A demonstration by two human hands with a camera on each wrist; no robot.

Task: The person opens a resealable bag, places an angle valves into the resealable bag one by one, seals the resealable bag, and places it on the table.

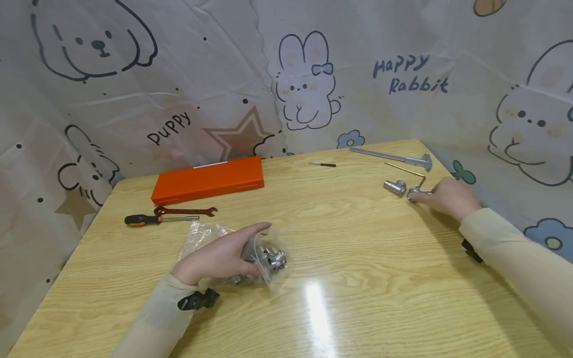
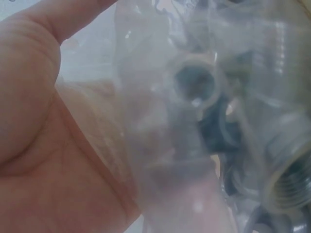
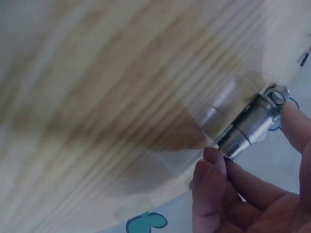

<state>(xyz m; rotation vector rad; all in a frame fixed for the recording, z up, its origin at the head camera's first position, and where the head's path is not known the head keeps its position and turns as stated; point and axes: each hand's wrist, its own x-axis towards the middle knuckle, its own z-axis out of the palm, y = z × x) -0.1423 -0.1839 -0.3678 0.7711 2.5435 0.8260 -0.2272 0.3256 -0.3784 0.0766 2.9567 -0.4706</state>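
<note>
From the head view the right hand (image 1: 447, 197) only looks like it is resting at the far right of the wooden table (image 1: 358, 278), but the right wrist view shows its fingers (image 3: 210, 167) pinching a shiny metal fitting (image 3: 250, 127) with a threaded end, lying on the wood. The left hand (image 1: 219, 258) rests on a clear plastic bag (image 1: 264, 258) near the front of the table, thumb out and fingers curled around it. Up close, the left wrist view shows silver fittings (image 2: 194, 85) with round holes and screw threads inside the cloudy bag.
</note>
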